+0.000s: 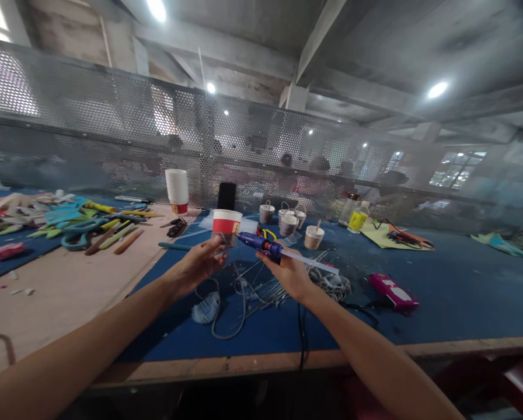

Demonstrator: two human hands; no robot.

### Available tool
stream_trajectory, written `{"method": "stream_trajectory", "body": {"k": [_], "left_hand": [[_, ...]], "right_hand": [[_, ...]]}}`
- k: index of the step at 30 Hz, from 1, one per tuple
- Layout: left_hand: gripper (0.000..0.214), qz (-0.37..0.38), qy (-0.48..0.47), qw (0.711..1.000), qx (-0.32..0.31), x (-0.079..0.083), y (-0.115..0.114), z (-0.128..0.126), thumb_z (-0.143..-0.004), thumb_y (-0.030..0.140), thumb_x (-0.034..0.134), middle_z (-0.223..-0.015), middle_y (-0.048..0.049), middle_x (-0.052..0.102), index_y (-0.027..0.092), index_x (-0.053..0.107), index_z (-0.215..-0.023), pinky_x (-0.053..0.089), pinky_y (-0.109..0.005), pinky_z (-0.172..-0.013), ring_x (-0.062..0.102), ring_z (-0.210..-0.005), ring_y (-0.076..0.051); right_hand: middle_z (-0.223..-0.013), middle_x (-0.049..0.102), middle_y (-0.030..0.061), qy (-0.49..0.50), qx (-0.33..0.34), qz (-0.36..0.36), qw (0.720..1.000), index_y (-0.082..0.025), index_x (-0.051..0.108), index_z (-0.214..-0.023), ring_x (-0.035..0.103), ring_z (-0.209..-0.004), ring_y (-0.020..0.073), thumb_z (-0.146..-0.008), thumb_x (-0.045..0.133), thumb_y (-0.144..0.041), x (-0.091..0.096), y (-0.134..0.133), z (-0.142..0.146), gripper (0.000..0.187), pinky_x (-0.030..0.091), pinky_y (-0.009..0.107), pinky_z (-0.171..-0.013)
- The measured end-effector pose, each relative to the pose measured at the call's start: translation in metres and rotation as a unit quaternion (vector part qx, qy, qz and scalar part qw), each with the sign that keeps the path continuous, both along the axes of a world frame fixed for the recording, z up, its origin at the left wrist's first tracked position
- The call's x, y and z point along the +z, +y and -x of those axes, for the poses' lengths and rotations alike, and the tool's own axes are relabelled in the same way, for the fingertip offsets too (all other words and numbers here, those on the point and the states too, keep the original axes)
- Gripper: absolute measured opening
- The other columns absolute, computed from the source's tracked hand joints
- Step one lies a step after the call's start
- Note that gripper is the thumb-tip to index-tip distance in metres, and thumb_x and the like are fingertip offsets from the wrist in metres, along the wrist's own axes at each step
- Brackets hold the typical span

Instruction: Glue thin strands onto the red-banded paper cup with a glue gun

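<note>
My left hand (200, 263) is closed on a red and white paper cup (226, 223) by its lower part, where grey cord seems to be wound round it. A blue hot glue gun (259, 244) is gripped in my right hand (293, 275), its nozzle close to the cup's right side; whether they touch I cannot tell. A long translucent glue stick (316, 262) sticks out of the gun's back. Below my hands, grey cord (229, 336) lies in loops by a pale blue bundle (206, 308) and a heap of thin sticks and cord (331, 283).
Behind stand a cup stack (176, 188), a black phone (227, 196) and several small cord-wrapped cups (288, 224). Scissors (81, 233) and tools lie left. A yellow-labelled bottle (358, 218) and a magenta device (393, 291) are right. A black cable (302, 335) crosses the table's front edge.
</note>
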State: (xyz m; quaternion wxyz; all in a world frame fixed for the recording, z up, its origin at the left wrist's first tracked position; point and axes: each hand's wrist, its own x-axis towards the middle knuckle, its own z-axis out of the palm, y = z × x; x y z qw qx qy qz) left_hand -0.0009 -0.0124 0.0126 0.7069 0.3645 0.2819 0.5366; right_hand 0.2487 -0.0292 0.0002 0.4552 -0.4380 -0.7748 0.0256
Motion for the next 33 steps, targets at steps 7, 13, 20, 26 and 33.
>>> {"method": "stream_trajectory", "body": {"k": [7,13,20,26,33], "left_hand": [[0.015,-0.003,-0.007,1.000,-0.011,-0.002,0.002,0.001,-0.090,0.019,0.076,-0.097,-0.0081,0.074,0.013,0.076,-0.105,0.060,-0.019,-0.062,0.067,-0.067,-0.010],[0.017,0.008,-0.009,1.000,-0.001,-0.002,0.003,0.001,-0.088,0.016,0.078,-0.096,-0.0080,0.074,0.014,0.075,-0.104,0.059,-0.019,-0.060,0.068,-0.066,-0.012],[0.016,0.010,-0.013,1.000,-0.003,-0.001,0.002,0.000,-0.088,0.016,0.078,-0.093,-0.0076,0.074,0.014,0.075,-0.104,0.060,-0.019,-0.059,0.068,-0.064,-0.011],[0.020,-0.001,-0.002,1.000,-0.006,-0.002,0.004,0.001,-0.091,0.019,0.075,-0.109,-0.0126,0.075,0.011,0.073,-0.109,0.060,-0.019,-0.060,0.067,-0.065,-0.010],[0.023,-0.013,0.007,1.000,0.000,-0.006,0.008,0.004,-0.093,0.023,0.073,-0.112,-0.0132,0.075,0.011,0.072,-0.113,0.061,-0.019,-0.061,0.069,-0.067,-0.011]], "right_hand": [[-0.085,0.075,0.0070,0.000,-0.013,0.003,1.000,-0.022,0.071,-0.101,0.069,-0.073,0.0254,-0.095,0.062,-0.055,0.002,-0.001,0.001,0.034,0.052,0.033,-0.069],[-0.088,0.076,0.0065,-0.001,-0.005,0.004,1.000,-0.023,0.072,-0.106,0.069,-0.073,0.0244,-0.096,0.062,-0.055,0.002,-0.003,0.001,0.035,0.051,0.031,-0.068],[-0.076,0.073,0.0047,0.048,0.027,0.040,0.998,-0.024,0.074,-0.098,0.067,-0.067,0.0233,-0.093,0.065,-0.057,0.001,-0.001,0.003,0.035,0.052,0.032,-0.062],[-0.050,0.054,-0.0052,0.179,0.102,0.197,0.959,-0.021,0.068,-0.086,0.053,-0.046,0.0142,-0.088,0.069,-0.059,0.012,-0.004,0.005,0.038,0.045,0.027,-0.052],[-0.060,0.056,-0.0031,0.374,0.148,0.245,0.882,-0.021,0.054,-0.072,0.048,-0.047,0.0101,-0.082,0.070,-0.049,0.021,0.006,0.002,0.034,0.043,0.026,-0.052]]}}
